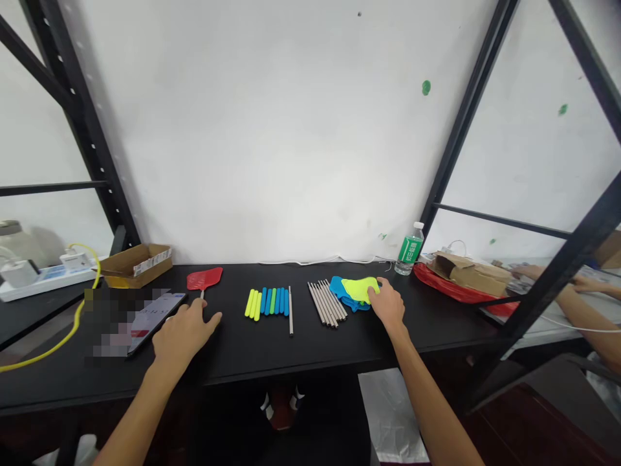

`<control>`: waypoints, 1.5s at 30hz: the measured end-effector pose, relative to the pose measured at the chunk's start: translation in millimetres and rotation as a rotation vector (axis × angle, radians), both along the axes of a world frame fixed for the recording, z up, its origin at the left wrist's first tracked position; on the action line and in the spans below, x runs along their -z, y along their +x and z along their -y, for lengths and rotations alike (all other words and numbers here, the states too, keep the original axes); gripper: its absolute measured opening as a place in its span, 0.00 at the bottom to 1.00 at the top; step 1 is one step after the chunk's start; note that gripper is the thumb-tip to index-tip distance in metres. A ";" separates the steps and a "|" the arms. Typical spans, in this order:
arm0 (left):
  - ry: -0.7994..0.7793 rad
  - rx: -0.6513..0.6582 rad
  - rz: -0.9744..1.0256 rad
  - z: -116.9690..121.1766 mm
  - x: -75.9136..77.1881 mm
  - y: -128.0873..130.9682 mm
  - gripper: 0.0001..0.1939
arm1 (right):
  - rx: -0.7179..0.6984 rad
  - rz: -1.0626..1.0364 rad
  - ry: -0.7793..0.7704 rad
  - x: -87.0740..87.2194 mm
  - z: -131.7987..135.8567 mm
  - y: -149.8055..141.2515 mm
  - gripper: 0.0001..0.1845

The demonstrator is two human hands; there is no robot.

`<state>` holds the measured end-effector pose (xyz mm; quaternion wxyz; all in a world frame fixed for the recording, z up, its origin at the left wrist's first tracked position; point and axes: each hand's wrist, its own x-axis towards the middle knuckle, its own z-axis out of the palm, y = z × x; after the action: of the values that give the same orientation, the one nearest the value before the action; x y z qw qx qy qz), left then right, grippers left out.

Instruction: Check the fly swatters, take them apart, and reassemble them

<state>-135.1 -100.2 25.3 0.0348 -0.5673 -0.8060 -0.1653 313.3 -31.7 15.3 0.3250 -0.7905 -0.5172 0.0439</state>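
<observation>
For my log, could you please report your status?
Left hand at red swatter. Right hand on yellow swatter head atop blue ones. Metal rods beside, not blocking.

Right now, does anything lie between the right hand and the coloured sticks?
Yes: going left from the right hand, the flat yellow piece, blue ones beneath, several grey rods, then one rod beside the coloured sticks.

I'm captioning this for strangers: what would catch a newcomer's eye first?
Probably the yellow and blue pieces touched by the right hand, vivid against the black tabletop. Left of them, beyond the metal rods, runs a row of yellow, blue and green sticks. A red swatter head lies further left, past the left hand.
</observation>
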 end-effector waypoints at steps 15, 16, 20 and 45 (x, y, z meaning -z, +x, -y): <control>0.048 0.054 0.032 5.4 -8.3 15.6 0.22 | 0.006 0.039 0.103 8.1 6.3 -2.8 0.24; 0.090 0.074 0.040 6.1 -11.7 18.7 0.22 | -0.002 0.033 0.173 6.2 6.7 -3.8 0.22; 0.315 0.243 0.104 12.4 -25.9 38.6 0.21 | -0.179 -0.131 0.411 -4.6 9.6 -19.7 0.19; -0.197 0.808 0.963 62.8 11.9 188.4 0.21 | -0.475 -1.948 0.142 -38.8 84.1 -140.5 0.11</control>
<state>53.2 -163.0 13.4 -0.4489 -0.6893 -0.4653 -0.3269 172.9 -115.8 54.1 0.6359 -0.2652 -0.1715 0.7042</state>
